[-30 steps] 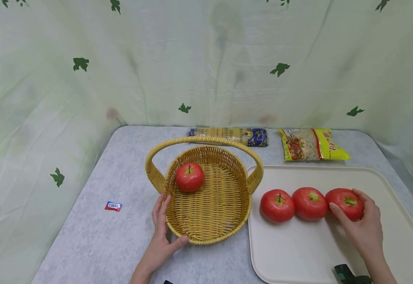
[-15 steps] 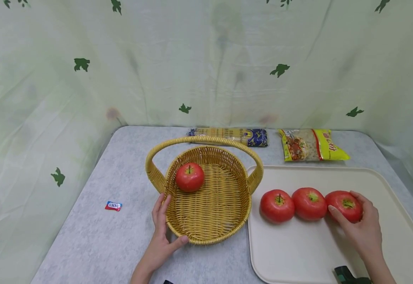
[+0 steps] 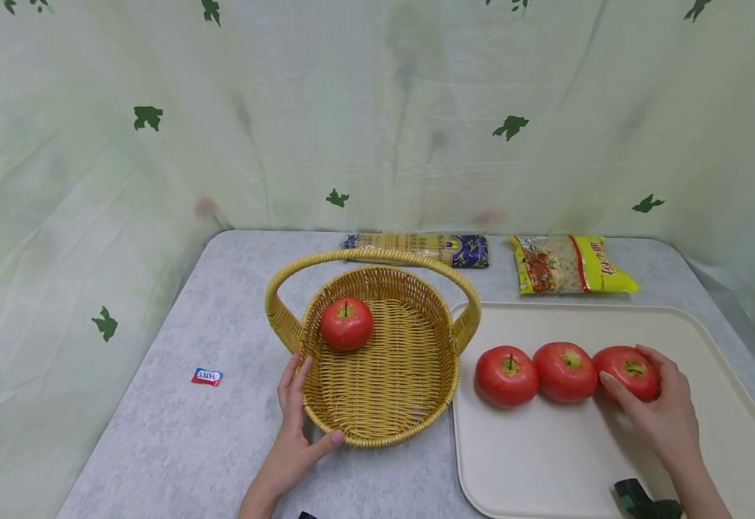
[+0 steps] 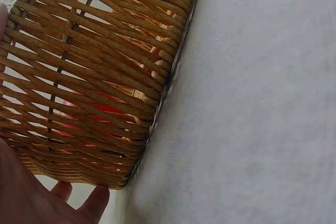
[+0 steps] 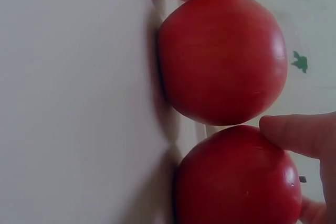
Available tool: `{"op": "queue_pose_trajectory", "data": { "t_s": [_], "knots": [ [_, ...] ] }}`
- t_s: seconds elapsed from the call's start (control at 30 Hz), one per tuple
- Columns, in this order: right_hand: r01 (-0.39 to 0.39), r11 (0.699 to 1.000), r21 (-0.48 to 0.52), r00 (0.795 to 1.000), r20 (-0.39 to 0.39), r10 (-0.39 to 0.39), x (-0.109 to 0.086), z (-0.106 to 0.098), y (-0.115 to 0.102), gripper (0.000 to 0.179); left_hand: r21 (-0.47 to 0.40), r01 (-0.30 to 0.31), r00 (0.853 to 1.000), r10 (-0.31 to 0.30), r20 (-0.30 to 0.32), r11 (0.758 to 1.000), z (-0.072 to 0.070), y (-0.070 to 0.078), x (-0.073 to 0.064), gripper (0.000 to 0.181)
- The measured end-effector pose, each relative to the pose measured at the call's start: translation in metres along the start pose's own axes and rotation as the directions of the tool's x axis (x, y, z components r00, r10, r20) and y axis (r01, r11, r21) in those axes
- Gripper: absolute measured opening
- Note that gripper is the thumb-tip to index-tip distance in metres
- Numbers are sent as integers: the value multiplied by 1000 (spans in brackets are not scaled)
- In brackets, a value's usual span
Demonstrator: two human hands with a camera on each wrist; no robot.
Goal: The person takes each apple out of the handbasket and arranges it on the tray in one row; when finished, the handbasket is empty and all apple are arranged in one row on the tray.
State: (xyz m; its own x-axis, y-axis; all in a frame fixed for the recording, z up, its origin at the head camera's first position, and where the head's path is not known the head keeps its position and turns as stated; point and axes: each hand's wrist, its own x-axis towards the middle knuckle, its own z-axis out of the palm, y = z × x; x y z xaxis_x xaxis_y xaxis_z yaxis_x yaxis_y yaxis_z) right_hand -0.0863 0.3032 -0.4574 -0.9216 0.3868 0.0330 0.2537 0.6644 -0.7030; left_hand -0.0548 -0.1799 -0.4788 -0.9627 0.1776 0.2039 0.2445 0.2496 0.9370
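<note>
My right hand (image 3: 666, 411) holds a red apple (image 3: 624, 373) between thumb and fingers, at the right end of a row on the cream tray (image 3: 546, 468). Beside it are a middle apple (image 3: 565, 373) and a left apple (image 3: 506, 377). In the right wrist view the held apple (image 5: 236, 182) sits right against the middle apple (image 5: 223, 59). My left hand (image 3: 293, 440) rests on the round wicker basket (image 3: 384, 440), fingers fairly straight along its left side and thumb at the near rim. One more apple (image 3: 346, 324) lies inside, at the basket's back left.
A blue-and-yellow noodle packet (image 3: 416, 249) lies behind the basket, whose tall handle (image 3: 377, 254) arches over it. Behind the tray is a yellow food bag (image 3: 572, 265). A small red-and-blue wrapper (image 3: 207, 377) lies on the grey table (image 3: 176, 447) at left.
My right hand has shifted the right-end apple slightly left, towards the middle apple. The left hand and the basket have stayed put.
</note>
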Motion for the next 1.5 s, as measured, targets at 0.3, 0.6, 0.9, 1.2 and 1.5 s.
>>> {"op": "queue_pose_trajectory", "data": {
  "t_s": [0.3, 0.6, 0.9, 1.2, 1.5],
  "knots": [
    [3, 1000, -8, 999, 40, -3, 3, -3, 1, 81, -5, 0, 1000, 0, -13, 1000, 0, 2, 0, 106],
    [3, 1000, -14, 999, 45, -2, 2, -2, 2, 81, -4, 14, 1000, -14, 3, 1000, 0, 0, -1, 105],
    [41, 999, -11, 996, -85, -42, -5, -1, -6, 70, 5, 13, 1000, -13, -1, 1000, 1, 1, -1, 105],
    [250, 968, 9, 931, -278, -238, -14, -2, -26, 52, 11, 8, 1000, -8, 1, 1000, 1, 1, 0, 105],
    [554, 832, 32, 812, -239, -532, -29, 18, -62, 45, 14, 11, 1000, -11, -4, 1000, 0, 3, 0, 104]
  ]
}}
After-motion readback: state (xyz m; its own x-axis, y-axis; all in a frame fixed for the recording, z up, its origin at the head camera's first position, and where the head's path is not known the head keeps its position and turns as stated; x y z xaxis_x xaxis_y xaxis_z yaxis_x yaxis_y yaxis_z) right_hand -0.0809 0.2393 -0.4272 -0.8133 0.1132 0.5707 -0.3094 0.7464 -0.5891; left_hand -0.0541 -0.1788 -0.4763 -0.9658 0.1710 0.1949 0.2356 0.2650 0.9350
